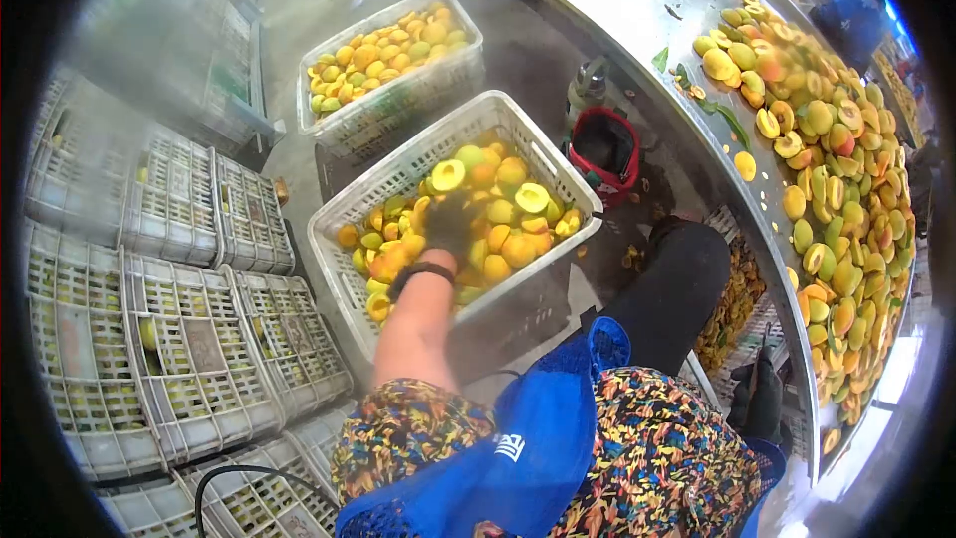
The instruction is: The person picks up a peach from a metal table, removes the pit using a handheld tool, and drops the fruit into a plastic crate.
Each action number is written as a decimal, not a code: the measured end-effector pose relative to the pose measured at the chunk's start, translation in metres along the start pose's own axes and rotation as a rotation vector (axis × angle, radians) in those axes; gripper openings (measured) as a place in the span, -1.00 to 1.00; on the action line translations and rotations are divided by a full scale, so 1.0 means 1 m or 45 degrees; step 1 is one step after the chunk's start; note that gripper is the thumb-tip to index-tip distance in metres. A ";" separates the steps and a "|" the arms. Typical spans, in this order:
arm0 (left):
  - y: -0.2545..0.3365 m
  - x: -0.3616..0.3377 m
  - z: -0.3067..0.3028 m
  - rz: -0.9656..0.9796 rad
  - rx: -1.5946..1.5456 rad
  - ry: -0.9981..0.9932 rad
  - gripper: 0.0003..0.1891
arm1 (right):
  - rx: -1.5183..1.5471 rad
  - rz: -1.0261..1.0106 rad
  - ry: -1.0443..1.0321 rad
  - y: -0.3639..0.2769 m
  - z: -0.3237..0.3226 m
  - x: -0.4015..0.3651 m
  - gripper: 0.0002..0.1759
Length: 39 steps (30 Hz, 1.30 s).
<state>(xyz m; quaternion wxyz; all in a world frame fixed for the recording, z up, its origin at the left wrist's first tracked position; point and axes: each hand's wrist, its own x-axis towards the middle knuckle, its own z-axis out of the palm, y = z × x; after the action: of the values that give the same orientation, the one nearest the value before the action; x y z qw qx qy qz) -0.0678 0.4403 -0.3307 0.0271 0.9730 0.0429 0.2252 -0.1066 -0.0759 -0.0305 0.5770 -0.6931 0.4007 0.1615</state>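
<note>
My left hand [451,224], in a dark glove with a black band at the wrist, reaches into a white plastic crate [398,177] of halved yellow-green fruit [513,247]. Its fingers are blurred among the fruit, so their grip cannot be made out. At the lower right, my right hand [761,394], also dark-gloved, is beside the edge of the metal table [647,10]. A thin dark pointed object [766,335] sticks up from its closed fingers.
A second crate of fruit [388,52] stands behind. Stacked crates [199,344] line the left. Halved fruit [841,209] is heaped on the table. A red-rimmed bag [604,151] and a bottle [588,85] are under the table edge.
</note>
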 end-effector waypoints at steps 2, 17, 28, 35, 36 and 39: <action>-0.029 -0.002 -0.038 -0.795 -0.381 -0.375 -0.61 | 0.000 -0.035 0.019 0.005 0.002 0.005 -0.58; -0.026 -0.099 -0.134 -0.943 0.191 -1.449 -0.40 | -0.186 -0.117 -0.214 -0.006 0.013 0.020 -0.56; 0.158 0.066 -0.084 -0.114 -0.139 -1.082 -0.66 | -0.179 -0.301 -0.175 0.009 -0.054 0.055 -0.50; 0.111 0.137 0.046 -0.392 -0.198 -0.701 -0.63 | -0.032 -0.108 -0.083 0.014 -0.078 0.035 -0.52; 0.106 0.153 0.051 -0.596 -0.320 -0.604 -0.59 | -0.072 -0.054 -0.048 -0.002 -0.079 0.027 -0.52; 0.089 0.175 0.035 -1.115 -0.699 -0.148 -0.44 | -0.089 -0.068 -0.066 -0.019 -0.091 0.020 -0.50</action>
<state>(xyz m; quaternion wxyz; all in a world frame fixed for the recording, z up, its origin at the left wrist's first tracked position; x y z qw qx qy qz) 0.1109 0.3672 -0.2791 0.3754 0.8317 0.3839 0.1413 -0.1017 -0.1681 -0.0056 0.5666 -0.7189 0.3611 0.1779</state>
